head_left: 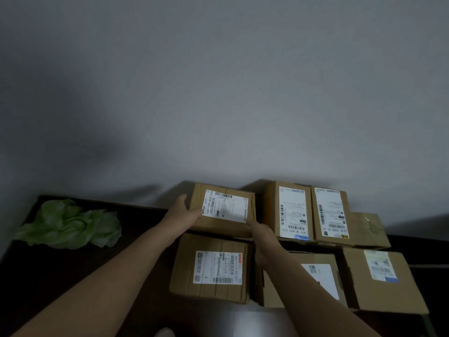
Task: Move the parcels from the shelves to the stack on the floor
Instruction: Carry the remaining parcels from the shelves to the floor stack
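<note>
Left hand point(182, 213) clasps left side of labelled parcel point(224, 207); right hand point(263, 239) at its near-right corner, grip unclear.

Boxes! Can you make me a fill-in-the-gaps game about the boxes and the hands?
1. Counting the left hand and the right hand, the number of hands gripping the held parcel is ___.
2. The label on top of the held parcel is ___ in colour.
3. The crumpled sheet is ___ in colour.
4. The crumpled sheet lies to the ___ of the other parcels.

Missing words: two; white; green; left.
</note>
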